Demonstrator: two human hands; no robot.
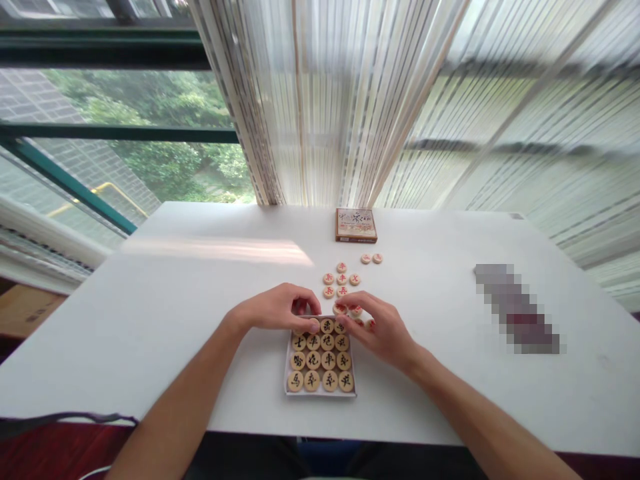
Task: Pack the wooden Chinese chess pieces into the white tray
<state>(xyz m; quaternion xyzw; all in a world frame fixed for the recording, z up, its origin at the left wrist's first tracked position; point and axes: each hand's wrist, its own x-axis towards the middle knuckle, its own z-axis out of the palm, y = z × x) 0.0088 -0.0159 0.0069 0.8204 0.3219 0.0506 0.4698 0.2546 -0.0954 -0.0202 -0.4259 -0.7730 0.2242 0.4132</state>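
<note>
A shallow white box [321, 395] on the table holds rows of round wooden Chinese chess pieces with black characters, such as this piece [313, 361]. My left hand [280, 307] grips the box's far left edge, its thumb over a piece in the back row and its fingers curled beyond the wall. Just past the far right edge, my right hand [377, 327] pinches a red Chinese chess piece [340, 309] between thumb and fingers. More red-marked pieces [342, 279] lie loose beyond the box, some partly hidden by my right hand.
At the table's back lies a flat box [356, 225] with a printed lid. Two red pieces [371, 259] sit apart in front of it. A pixelated long object [517, 310] lies on the right of the white table [200, 280]. Curtains [320, 100] and a window stand behind.
</note>
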